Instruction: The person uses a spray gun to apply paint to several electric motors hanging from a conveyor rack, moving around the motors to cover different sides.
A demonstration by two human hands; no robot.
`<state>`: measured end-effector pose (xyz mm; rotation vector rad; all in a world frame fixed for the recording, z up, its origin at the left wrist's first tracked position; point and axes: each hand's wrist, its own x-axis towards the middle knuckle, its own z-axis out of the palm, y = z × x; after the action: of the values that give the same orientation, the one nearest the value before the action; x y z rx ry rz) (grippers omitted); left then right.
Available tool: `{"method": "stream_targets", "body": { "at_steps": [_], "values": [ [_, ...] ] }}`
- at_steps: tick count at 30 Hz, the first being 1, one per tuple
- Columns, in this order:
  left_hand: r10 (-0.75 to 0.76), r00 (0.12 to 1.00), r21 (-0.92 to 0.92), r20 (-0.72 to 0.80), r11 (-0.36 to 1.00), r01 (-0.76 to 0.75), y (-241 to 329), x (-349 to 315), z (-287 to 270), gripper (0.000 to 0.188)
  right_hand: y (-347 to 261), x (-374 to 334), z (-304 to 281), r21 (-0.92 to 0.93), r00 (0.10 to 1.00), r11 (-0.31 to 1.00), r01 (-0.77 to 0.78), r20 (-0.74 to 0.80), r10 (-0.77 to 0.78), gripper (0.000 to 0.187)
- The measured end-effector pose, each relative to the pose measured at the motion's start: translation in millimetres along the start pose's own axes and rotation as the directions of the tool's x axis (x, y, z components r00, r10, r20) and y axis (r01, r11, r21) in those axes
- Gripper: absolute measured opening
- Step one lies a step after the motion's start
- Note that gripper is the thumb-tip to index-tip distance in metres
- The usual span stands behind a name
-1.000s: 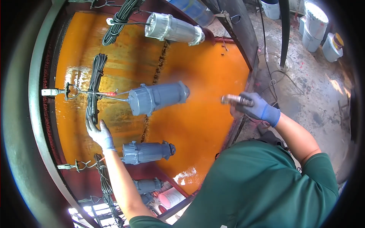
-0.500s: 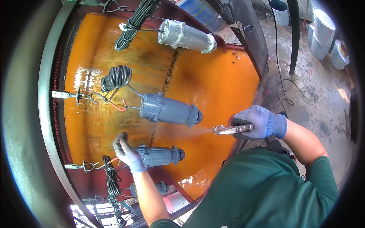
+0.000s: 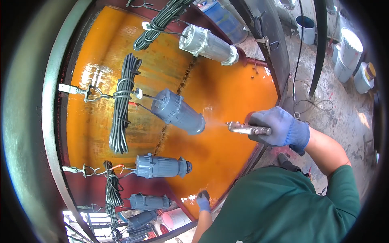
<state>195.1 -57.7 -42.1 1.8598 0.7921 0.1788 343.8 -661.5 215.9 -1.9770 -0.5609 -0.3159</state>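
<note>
My right hand point(image 3: 274, 128), in a blue-grey glove, is closed around a metal spray gun point(image 3: 249, 128). A pale mist leaves its nozzle toward the lower end of a grey-coated submersible pump point(image 3: 178, 111), which hangs tilted from a hook in the middle. A long black cable bundle point(image 3: 123, 103) is tied beside that pump. My left hand point(image 3: 204, 201), also gloved with dark fingertips, is low near the front of the orange-coated booth wall point(image 3: 231, 93). Its fingers look loosely bent, with nothing visible in them.
A bare silver pump point(image 3: 208, 44) hangs farther back; two grey pumps point(image 3: 162, 166) point(image 3: 150, 201) hang nearer. A curved metal frame point(image 3: 50, 121) runs along the left. White buckets point(image 3: 348, 50), a blue drum point(image 3: 222, 20) and a loose hose point(image 3: 314, 106) stand or lie beyond the booth.
My left hand has moved from beside the nearer grey pump down and right. The middle pump has turned and tilted, its cable bundle swinging around. The spray gun stays nearly in place, still misting.
</note>
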Motion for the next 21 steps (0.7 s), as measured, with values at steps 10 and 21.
{"method": "stream_targets", "body": {
  "at_steps": [10,21],
  "values": [
    [-0.289,0.937,0.671,0.196,0.736,0.086,-161,-51,-69,0.034,51,-19,44,-0.264,0.94,0.963,-0.056,0.312,0.14,0.022],
    [-0.202,0.97,0.573,0.135,0.814,0.09,-153,-71,-55,0.026,171,-106,111,-0.205,0.865,0.88,-0.428,0.189,0.465,0.055]
  ]
}}
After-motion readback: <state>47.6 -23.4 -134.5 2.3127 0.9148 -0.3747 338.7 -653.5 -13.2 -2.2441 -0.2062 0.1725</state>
